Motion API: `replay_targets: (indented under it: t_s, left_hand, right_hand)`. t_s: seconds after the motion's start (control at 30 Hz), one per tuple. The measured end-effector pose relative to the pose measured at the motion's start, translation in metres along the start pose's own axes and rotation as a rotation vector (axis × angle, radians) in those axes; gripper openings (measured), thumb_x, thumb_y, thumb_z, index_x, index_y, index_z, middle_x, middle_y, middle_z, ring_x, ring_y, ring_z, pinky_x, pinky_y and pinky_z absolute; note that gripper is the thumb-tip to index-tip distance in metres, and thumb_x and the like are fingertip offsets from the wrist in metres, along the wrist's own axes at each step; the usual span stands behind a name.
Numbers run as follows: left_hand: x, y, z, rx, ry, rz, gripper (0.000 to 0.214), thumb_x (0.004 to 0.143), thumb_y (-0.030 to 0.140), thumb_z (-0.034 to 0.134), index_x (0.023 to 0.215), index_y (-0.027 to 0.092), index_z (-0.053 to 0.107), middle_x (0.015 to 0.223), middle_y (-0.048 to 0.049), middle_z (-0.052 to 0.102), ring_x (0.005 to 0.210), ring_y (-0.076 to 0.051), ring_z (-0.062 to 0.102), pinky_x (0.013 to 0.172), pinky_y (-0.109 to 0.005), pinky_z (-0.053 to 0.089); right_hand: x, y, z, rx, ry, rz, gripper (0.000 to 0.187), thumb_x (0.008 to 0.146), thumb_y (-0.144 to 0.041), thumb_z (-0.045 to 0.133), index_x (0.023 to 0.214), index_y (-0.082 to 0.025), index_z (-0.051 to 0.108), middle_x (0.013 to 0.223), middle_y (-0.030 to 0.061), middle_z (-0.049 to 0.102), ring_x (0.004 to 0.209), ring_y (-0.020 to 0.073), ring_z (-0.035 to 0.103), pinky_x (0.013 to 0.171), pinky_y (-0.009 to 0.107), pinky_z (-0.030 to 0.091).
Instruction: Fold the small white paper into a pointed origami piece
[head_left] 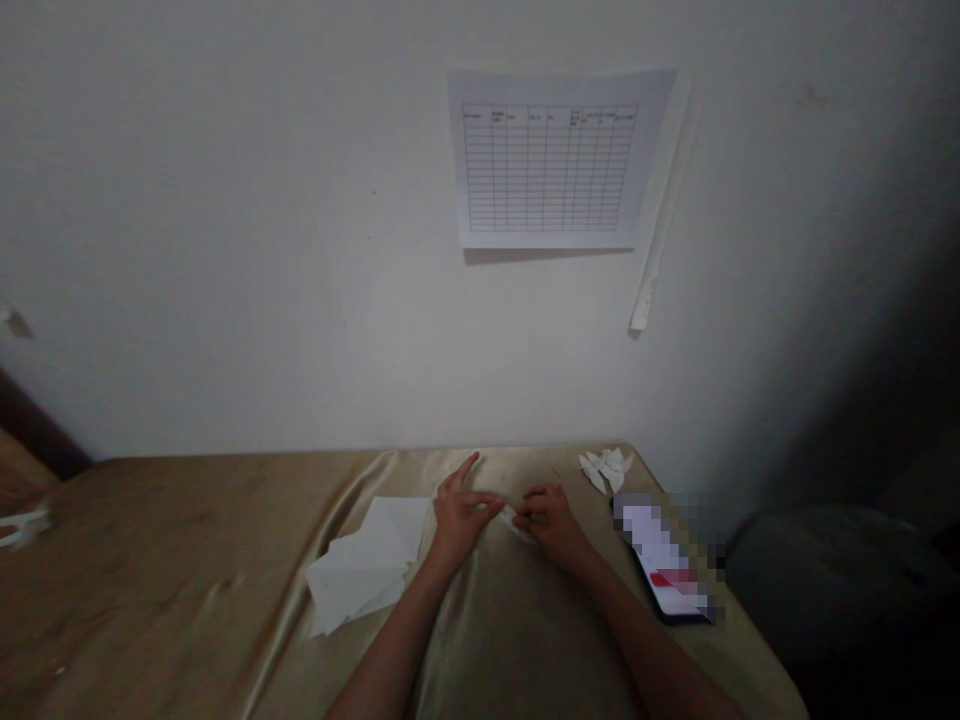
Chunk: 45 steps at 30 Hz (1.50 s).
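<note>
Between my two hands is a small piece of white paper (pixel 517 522), partly covered by the fingers. My left hand (pixel 459 508) pinches its left end between thumb and forefinger, with another finger stretched up and away. At its other end, the curled fingers of my right hand (pixel 551 520) grip the paper. How it is folded is too small to make out. Left of my left hand lies a loose stack of white paper sheets (pixel 367 570), fanned unevenly on the cloth. Folded white paper pieces (pixel 606 468) lie beyond my right hand.
A phone (pixel 664 560) with a lit, partly blurred screen lies right of my right forearm. A shiny gold cloth (pixel 187 560) with creases covers the table, which meets the wall. A printed grid sheet (pixel 551 165) hangs there. A white object (pixel 26 525) is at far left.
</note>
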<state>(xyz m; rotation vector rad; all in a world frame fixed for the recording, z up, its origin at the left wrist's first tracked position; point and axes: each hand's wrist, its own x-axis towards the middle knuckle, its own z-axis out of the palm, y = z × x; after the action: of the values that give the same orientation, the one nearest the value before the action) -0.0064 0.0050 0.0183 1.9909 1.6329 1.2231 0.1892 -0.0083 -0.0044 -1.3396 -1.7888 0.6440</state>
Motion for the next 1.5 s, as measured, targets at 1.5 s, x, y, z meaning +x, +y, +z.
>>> replay_targets:
  t_s: [1.5]
  left_hand:
    - [-0.026, 0.026, 0.016, 0.419, -0.251, 0.034, 0.01, 0.078, 0.045, 0.074, 0.085, 0.038, 0.077, 0.154, 0.0051, 0.047, 0.143, -0.037, 0.032, 0.11, -0.081, 0.004]
  right_hand:
    - [0.002, 0.007, -0.021, -0.324, -0.255, 0.027, 0.019, 0.088, -0.026, 0.06, 0.093, -0.035, 0.077, 0.11, 0.0006, 0.069, 0.122, 0.0251, 0.048, 0.115, 0.054, 0.009]
